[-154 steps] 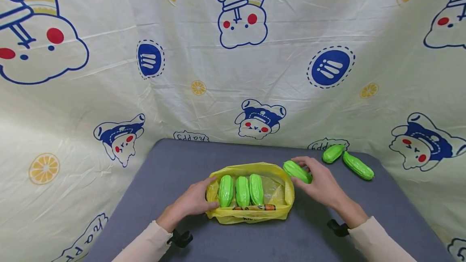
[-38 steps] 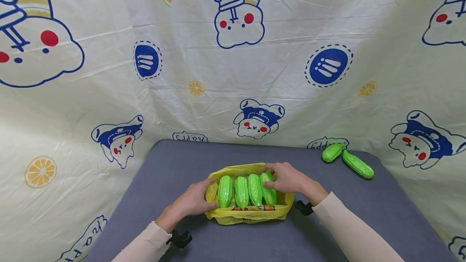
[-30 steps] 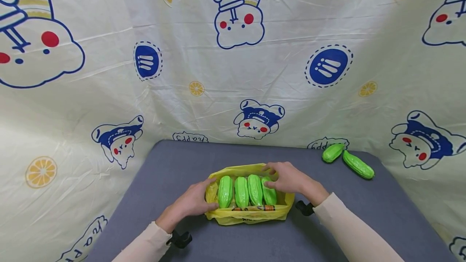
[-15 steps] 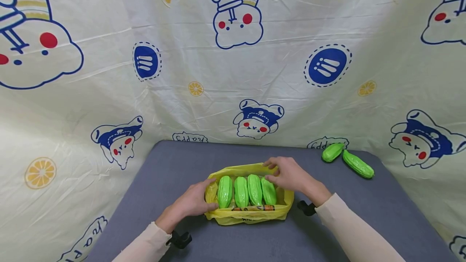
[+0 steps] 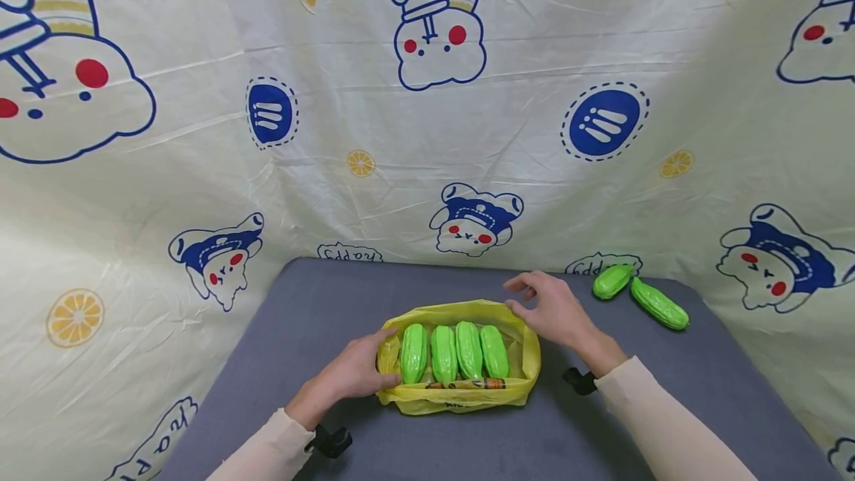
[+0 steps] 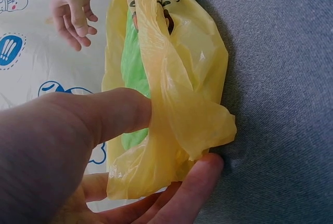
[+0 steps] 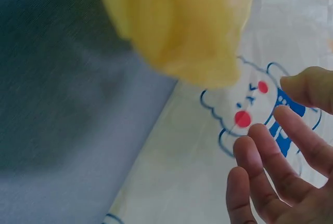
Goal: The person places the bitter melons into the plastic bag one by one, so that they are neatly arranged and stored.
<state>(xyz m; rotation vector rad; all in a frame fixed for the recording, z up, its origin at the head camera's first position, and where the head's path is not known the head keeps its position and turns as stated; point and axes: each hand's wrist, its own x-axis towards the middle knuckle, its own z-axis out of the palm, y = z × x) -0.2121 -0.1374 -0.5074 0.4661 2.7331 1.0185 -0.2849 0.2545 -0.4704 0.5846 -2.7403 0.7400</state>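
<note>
looks like bagging step: four green gourds (image 5: 469, 351) in row inside yellow bag (image 5: 461, 400), two loose gourds (image 5: 659, 305) at far right of table (image 5: 454, 447). next move probably calls for reach toward loose gourds. left hand (image 5: 355, 368) pinches bag's left edge, thumb inside. right hand (image 5: 553, 309) empty, fingers loosely bent, near bag's back right corner.

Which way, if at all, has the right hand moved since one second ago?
Yes. In the head view, the right hand has moved right and farther back, nearer the two unmoved ribbed green gourds on the tabletop.
</note>
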